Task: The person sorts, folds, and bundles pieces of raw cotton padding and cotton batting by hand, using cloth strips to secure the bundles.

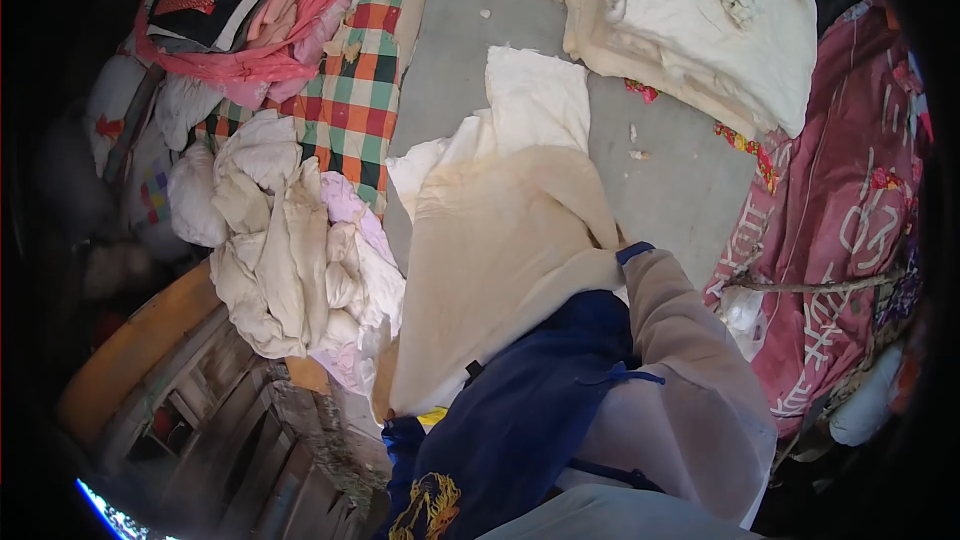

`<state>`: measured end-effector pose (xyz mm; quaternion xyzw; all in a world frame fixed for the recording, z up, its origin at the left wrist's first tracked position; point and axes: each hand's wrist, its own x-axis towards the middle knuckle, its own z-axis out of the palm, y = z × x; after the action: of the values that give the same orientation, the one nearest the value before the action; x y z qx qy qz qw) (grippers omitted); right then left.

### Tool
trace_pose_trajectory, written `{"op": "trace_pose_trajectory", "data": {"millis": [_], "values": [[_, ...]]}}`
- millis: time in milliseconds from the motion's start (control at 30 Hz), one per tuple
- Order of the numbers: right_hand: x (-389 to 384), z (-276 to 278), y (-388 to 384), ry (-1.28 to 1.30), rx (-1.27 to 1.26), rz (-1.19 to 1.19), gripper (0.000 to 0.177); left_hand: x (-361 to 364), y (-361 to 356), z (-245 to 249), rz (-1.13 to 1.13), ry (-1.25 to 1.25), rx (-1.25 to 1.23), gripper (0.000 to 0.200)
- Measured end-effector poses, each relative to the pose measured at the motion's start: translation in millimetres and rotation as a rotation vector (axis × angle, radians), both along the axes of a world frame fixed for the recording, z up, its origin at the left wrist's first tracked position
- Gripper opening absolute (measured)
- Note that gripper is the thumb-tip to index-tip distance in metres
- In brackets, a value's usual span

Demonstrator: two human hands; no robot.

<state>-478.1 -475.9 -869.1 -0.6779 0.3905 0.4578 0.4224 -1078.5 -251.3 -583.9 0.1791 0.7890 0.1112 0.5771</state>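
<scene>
A broad cream cloth (490, 260) spreads out in front of me, its near edge raised off the surface and stretched between my two hands. My right hand (622, 237) is at the cloth's right edge, where a fold runs in; the fingers are mostly hidden, closed on the cloth. At the lower left corner, only a sliver of my left hand (389, 419) shows above a navy cuff, gripping the corner. Beyond the cream cloth, a white cloth piece (540, 95) lies partly beneath it.
A stack of white padding (710, 35) sits at the back right, beside a maroon printed cloth (840, 200). Crumpled cream cloths (290, 250) lie at left. Behind them are a checked cloth (350, 100) and a pink bundle (300, 20). Small white scraps dot the grey surface (660, 180).
</scene>
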Motion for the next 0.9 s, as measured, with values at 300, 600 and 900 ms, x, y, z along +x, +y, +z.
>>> {"op": "trace_pose_trajectory", "data": {"millis": [300, 600, 900], "values": [[129, 145, 218, -0.008, 0.714, -0.204, 0.056, 50, 176, 10, -0.092, -0.156, 0.508, 0.072], [248, 403, 385, -0.675, 1.08, 0.062, 0.034, 80, 299, 223, -0.061, -0.328, 1.127, 0.072], [213, 491, 239, -0.619, 1.223, -0.369, 0.044, -26, 237, 251, 0.008, -0.216, 1.149, 0.073]]}}
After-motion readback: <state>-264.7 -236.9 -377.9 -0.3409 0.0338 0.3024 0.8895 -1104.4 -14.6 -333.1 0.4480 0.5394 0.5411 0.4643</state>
